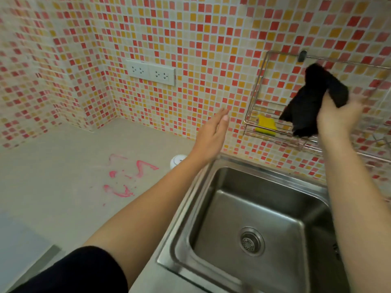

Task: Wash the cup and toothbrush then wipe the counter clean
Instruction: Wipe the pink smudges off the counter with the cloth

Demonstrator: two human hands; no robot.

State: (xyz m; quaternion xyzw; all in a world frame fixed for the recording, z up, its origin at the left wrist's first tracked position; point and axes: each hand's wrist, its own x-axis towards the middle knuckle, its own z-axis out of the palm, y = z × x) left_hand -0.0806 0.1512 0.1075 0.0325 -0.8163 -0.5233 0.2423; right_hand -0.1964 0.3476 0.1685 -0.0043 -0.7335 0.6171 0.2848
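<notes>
While right hand grips black cloth by wire rack, ready for wiping, left hand hangs flat, empty. Pink smears wait on worktop.

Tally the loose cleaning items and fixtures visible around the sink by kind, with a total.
Black cloth, held in the right hand: 1
Yellow sponge in the wire rack: 1
Wire rack: 1
Sink: 1
Wall socket panel: 1
White round object behind the left forearm: 1
Total: 6
</notes>
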